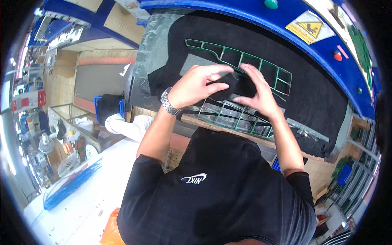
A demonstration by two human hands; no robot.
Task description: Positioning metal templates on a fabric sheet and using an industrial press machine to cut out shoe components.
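My left hand [198,83] and my right hand [261,94] hover over a black sheet of material [314,94], facing each other with thumbs and fingers apart. A dark, blurred area lies between them; I cannot make out a held thing there. Just beyond the fingertips is a green-edged metal cutting die [261,64], divided into several cells, lying on the sheet. A second green-edged cutting die [222,112] lies nearer my body, below the hands, partly covered by dark strips. A grey flat piece [192,63] shows beside my left hand.
A blue machine beam [245,10] arches over the far side, with a yellow warning sign [310,27], a green button [271,4] and a red button [337,56]. A metal bar [308,130] lies at the right. White cloth [130,125] and a blue crate [98,108] are at the left.
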